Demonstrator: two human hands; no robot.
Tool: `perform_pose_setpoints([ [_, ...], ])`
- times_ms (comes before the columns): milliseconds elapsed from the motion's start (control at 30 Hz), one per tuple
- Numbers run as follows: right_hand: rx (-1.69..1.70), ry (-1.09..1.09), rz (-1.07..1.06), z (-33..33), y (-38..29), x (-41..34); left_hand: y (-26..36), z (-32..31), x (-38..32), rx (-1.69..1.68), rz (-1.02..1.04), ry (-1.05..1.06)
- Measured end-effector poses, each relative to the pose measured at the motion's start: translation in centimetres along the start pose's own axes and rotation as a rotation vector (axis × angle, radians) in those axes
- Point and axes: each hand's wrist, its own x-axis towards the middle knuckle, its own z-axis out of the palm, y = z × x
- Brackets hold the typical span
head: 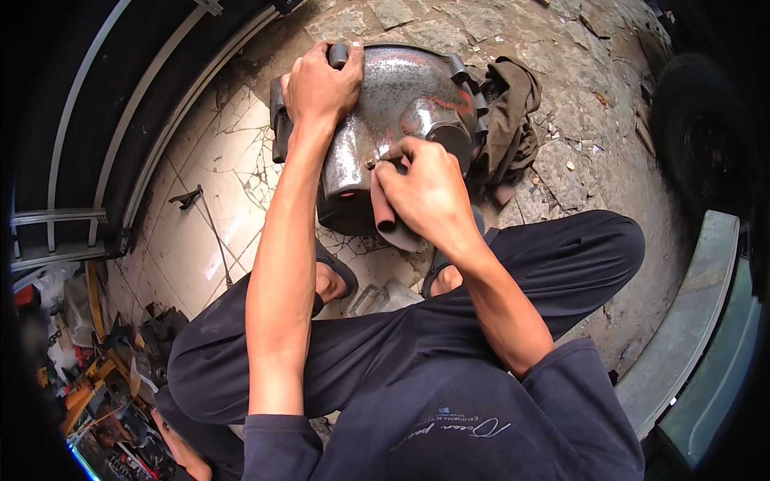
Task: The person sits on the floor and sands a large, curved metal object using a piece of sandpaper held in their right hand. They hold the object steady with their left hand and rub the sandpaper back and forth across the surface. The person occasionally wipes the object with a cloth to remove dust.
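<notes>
A heavy metal housing (397, 78), perhaps a gearbox bell housing, sits on the floor between my feet. Its grey surface is shiny in places and carries patches of red paint. My left hand (325, 84) grips its far left edge, with a cylindrical lug (338, 56) between thumb and fingers. Pinched in my right hand (421, 180) is a curled sheet of reddish-brown sandpaper (381, 204), held against the near side of the housing beside a small bolt or fitting (370, 163). Part of the sheet is hidden under my fingers.
A crumpled brown cloth (511, 120) lies against the housing's right side. A thin cable (210, 228) stretches over cracked tiles (174, 240) on the left. Tools and parts (114, 385) crowd the lower left, near another person's limb (183, 448). A wheel (704, 132) stands right.
</notes>
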Motion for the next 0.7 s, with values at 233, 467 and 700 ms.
perform_pose_setpoints([
  [233,-0.003,0.022,0.066,0.7,0.3,0.2,-0.1,0.0,-0.2,-0.001,0.026,0.041],
  [467,0.041,0.034,0.005,0.5,-0.1,-0.2,-0.4,0.2,-0.3,-0.013,0.059,0.082],
  [700,0.116,0.0,0.071,0.2,-0.8,-0.4,-0.2,0.2,-0.3,0.006,0.063,0.081],
])
